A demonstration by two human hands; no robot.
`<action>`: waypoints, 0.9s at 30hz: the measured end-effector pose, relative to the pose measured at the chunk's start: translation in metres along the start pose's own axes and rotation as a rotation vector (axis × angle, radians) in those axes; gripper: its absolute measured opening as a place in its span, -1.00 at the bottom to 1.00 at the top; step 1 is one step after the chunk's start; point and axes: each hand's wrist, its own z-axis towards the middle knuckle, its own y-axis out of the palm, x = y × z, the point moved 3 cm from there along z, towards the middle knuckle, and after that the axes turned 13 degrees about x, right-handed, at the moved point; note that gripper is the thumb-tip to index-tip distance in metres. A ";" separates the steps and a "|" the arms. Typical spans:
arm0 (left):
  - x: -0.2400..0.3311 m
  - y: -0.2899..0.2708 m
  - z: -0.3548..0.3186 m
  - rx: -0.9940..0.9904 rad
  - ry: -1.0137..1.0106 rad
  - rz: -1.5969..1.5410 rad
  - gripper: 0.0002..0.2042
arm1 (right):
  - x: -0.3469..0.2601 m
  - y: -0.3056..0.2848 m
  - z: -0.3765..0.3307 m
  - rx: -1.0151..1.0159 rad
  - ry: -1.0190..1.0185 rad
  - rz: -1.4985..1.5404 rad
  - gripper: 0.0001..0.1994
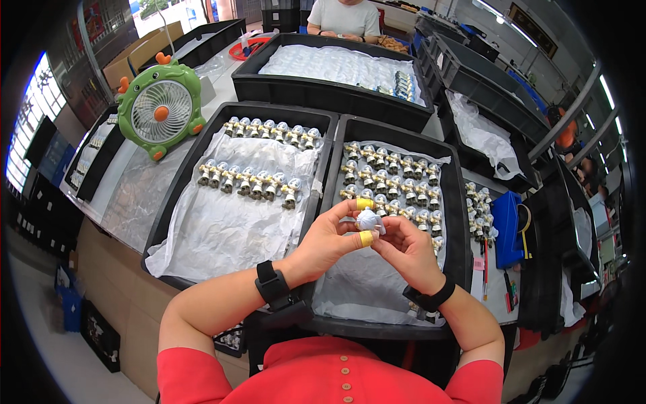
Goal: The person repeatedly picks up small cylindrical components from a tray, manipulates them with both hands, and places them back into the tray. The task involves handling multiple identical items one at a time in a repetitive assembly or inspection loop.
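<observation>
In front of me, over the right-hand tray, I hold a small figurine (368, 221) with a pale blue-white rounded top; its lower part is hidden by my fingers. My left hand (315, 246) is closed on it, thumb and index finger wrapped in yellow tape and pinching its sides. From the other side my right hand (412, 254) also grips it, thumb and fingertips at its edge. Beneath lies a black tray (459, 202) lined with white paper, holding several rows of similar figurines (381, 176).
At left, another black tray (176, 222) has two rows of figurines (250, 182). A green fan (161, 111) stands beyond it. More figurines (479, 205), a blue box (508, 229) and pens (485, 269) are at right. Across a larger tray (289, 86) sits a person (343, 19).
</observation>
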 end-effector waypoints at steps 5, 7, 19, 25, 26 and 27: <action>0.003 0.001 0.001 0.028 -0.111 -0.012 -0.56 | 0.001 -0.005 0.003 -0.008 0.177 0.200 -0.71; 0.000 -0.002 0.002 0.019 -0.121 -0.021 -0.58 | -0.001 -0.004 0.003 -0.044 0.250 0.259 -0.71; -0.002 -0.004 0.003 0.021 -0.147 -0.098 -0.62 | 0.001 -0.007 0.002 -0.116 0.398 0.380 -0.70; 0.001 -0.002 0.002 0.052 -0.133 -0.113 -0.65 | 0.005 -0.008 0.003 -0.121 0.428 0.417 -0.71; 0.000 -0.003 0.003 0.034 -0.132 -0.114 -0.64 | 0.006 -0.008 0.003 -0.121 0.429 0.422 -0.71; -0.001 -0.004 0.003 0.017 -0.130 -0.114 -0.64 | 0.005 -0.008 0.003 -0.121 0.430 0.427 -0.71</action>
